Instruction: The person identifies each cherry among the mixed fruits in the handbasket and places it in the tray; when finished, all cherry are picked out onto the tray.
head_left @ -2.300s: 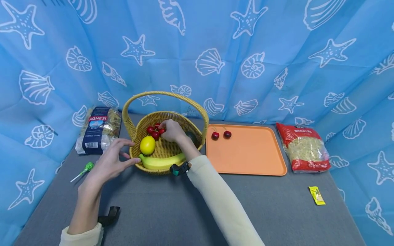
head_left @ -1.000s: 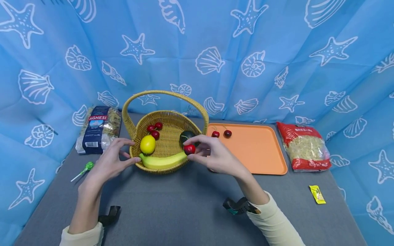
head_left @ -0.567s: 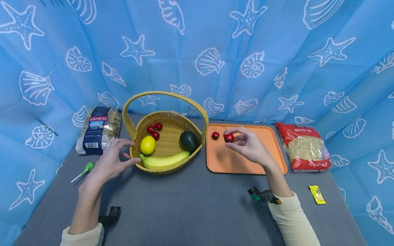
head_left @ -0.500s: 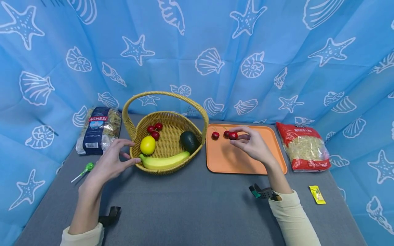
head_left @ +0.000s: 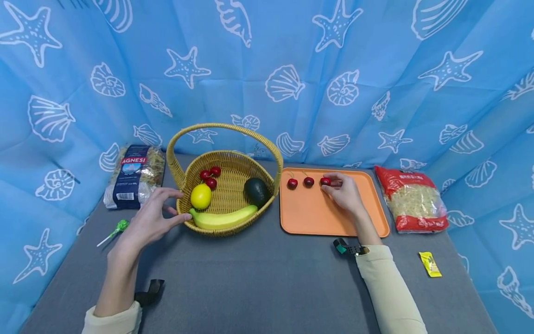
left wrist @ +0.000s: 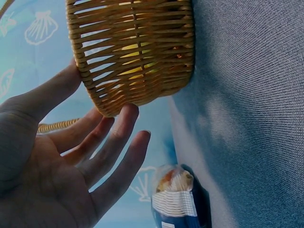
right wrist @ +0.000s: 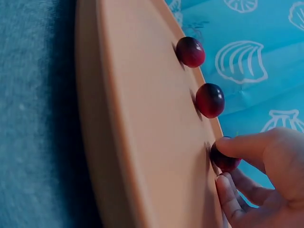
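1. My right hand pinches a cherry near the tray's far edge; my left hand holds the basket's left end between thumb and fingers;
2. basket: three cherries, lemon, banana, avocado; tray: two cherries beside mine;
3. tray surface stretches from my cherry to the near rim; basket just left.

Creased blue curtain, white starfish and seashell prints, grey fabric-covered table
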Demonstrator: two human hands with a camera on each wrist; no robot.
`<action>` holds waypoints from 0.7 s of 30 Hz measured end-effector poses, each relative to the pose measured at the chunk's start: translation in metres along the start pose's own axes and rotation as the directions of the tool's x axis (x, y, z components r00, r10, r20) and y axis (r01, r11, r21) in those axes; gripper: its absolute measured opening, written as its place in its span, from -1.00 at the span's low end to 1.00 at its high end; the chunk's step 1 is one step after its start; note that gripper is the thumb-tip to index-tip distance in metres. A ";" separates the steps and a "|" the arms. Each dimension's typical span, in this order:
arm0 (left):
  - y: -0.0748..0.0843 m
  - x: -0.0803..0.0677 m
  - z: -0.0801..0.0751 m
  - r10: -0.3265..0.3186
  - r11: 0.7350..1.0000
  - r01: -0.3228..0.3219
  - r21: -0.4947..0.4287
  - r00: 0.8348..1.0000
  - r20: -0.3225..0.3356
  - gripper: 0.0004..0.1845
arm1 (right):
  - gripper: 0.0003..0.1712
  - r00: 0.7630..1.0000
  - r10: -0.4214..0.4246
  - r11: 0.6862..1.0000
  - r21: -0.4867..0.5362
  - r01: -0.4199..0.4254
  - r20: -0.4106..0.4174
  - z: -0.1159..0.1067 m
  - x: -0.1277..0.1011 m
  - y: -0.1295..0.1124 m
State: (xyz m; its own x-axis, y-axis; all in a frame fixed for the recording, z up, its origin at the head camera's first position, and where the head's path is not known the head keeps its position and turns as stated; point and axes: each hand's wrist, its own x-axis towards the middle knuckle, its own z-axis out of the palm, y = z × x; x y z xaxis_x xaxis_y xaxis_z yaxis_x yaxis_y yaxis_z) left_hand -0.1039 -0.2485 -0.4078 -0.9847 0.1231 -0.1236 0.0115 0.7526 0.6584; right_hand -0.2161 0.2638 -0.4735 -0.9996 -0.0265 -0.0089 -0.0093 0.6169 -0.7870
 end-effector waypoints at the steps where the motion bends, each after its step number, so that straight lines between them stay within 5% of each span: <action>1: 0.000 0.000 0.000 0.001 1.000 -0.001 0.001 1.000 -0.001 -0.31 | -0.55 1.000 0.002 1.000 0.002 -0.002 0.002 0.000 0.001 0.002; 15: -0.001 0.001 0.001 0.015 1.000 -0.015 0.007 1.000 -0.008 -0.31 | -0.42 0.999 0.039 0.998 0.055 -0.040 0.010 -0.006 -0.001 -0.003; 21: -0.001 0.000 0.000 0.015 1.000 -0.015 0.005 1.000 -0.010 -0.31 | -0.45 0.995 -0.073 0.994 0.070 0.078 -0.067 -0.009 -0.012 -0.022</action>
State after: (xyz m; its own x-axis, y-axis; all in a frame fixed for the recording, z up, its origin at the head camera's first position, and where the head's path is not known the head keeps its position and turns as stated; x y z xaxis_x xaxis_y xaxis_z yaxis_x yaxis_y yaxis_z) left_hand -0.1036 -0.2495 -0.4084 -0.9861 0.1277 -0.1064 0.0268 0.7538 0.6566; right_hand -0.2041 0.2576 -0.4499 -0.9958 -0.0184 0.0902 -0.0852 0.5562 -0.8266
